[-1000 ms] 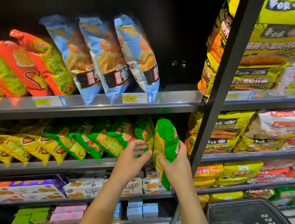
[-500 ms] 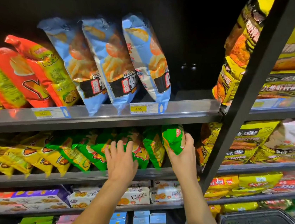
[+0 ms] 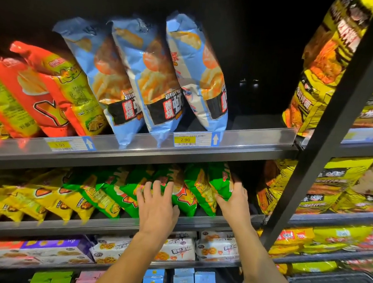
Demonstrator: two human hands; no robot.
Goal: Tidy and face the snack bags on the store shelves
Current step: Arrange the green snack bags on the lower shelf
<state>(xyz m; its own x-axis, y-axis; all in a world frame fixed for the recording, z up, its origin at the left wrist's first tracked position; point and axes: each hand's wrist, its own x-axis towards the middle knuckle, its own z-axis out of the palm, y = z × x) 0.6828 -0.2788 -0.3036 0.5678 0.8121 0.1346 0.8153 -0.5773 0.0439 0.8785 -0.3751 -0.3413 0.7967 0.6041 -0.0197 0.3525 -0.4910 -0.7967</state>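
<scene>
Along the middle shelf (image 3: 220, 221) lean green bags (image 3: 109, 199); right hand (image 3: 235, 202) grips the end bag (image 3: 219, 182), left hand (image 3: 157, 207) beside it presses neighbours, fingers spread.

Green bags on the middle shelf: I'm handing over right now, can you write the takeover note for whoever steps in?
Left hand open, fingers spread on the green bags.
Right hand grips the rightmost green bag, at the row's end on the middle shelf.
Done: that bag stands in the row.
Left: let go, straighten the leaning green bags; the yellow bags beside them and the blue bags above lean too.
</scene>
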